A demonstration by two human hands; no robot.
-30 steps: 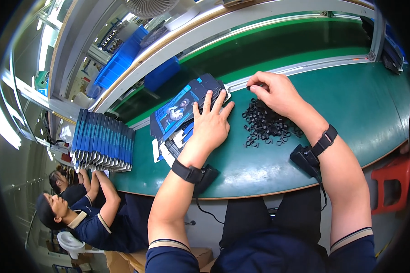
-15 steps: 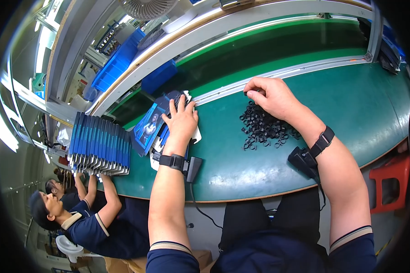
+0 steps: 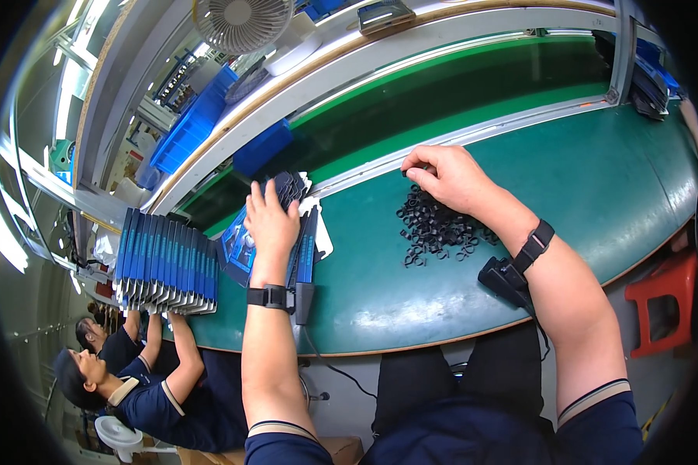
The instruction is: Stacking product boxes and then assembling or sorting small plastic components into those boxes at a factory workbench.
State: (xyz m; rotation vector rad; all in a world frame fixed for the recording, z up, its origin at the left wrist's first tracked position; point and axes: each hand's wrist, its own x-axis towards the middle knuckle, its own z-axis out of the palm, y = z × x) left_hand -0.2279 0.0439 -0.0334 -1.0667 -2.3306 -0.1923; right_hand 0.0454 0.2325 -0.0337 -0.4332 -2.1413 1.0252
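My right hand (image 3: 448, 180) is closed in a pinch at the far edge of a loose pile of small black rings (image 3: 436, 225). A dark bit, apparently one black ring (image 3: 406, 172), shows at its fingertips. My left hand (image 3: 271, 225) is open, fingers spread, over a cluster of blue printed cartons (image 3: 237, 246). Narrow blue cartons (image 3: 305, 248) stick out beside its wrist, with white flaps (image 3: 323, 232) at their right. Beyond the fingertips lies a bunch of dark, flat pieces (image 3: 290, 187), partly hidden by the hand. Both wrists wear black straps with small black devices.
A row of upright blue cartons (image 3: 167, 263) stands at the left end of the green table (image 3: 364, 302). Two co-workers (image 3: 147, 387) sit beyond it. Behind the table runs a green belt (image 3: 457, 97). Blue bins (image 3: 194, 124) and a fan (image 3: 244, 23) are above; a red stool (image 3: 659, 302) is at right.
My left hand has slid left and nearer over the cartons, uncovering narrow blue ones at its right. My right hand keeps its pinch by the ring pile. The whole view has shifted slightly.
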